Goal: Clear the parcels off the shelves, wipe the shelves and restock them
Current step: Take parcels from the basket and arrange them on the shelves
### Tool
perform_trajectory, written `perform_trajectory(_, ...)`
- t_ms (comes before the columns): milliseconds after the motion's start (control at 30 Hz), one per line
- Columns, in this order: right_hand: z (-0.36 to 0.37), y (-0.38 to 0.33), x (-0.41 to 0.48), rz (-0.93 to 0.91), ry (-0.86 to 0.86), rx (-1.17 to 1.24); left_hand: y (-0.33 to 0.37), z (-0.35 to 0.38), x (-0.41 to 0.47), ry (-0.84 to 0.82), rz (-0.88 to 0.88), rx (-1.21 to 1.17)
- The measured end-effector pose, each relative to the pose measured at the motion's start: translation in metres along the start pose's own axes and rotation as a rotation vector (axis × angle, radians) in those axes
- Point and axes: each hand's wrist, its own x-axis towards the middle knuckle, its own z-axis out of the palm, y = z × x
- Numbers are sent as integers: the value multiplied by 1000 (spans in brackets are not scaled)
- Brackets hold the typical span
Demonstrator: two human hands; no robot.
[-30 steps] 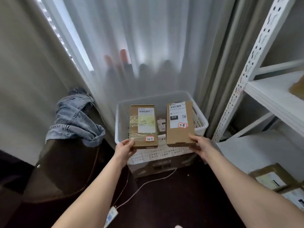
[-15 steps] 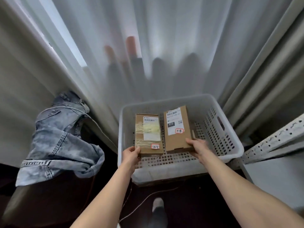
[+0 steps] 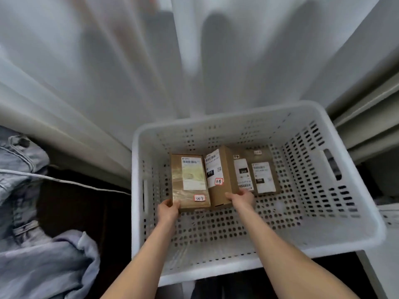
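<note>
Left hand (image 3: 167, 210): grip closed on taped parcel (image 3: 190, 180). Right hand (image 3: 241, 198): grip closed on tilted parcel (image 3: 218, 178), inside basket (image 3: 323, 240). Risk: tilted one toppling onto flat parcels (image 3: 254, 171) just right.

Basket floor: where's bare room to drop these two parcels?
Free: the white basket floor along the near wall below both hands, and the right strip beside the handle slot. Crowded: back centre, where two flat parcels lie, touching the right-hand parcel; the left-hand parcel fills the left.
</note>
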Motion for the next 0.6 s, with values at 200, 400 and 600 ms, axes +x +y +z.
perform_trajectory(200, 12, 11, 53, 34, 105, -118, -20, 26, 42, 24, -75, 3)
perform_trajectory(400, 12, 12, 76, 34, 108, -30, -19, 35, 59, 66, -103, -26)
perform_trajectory(600, 49, 20, 94, 51, -26, -25, -17, 34, 81, 123, -67, 1)
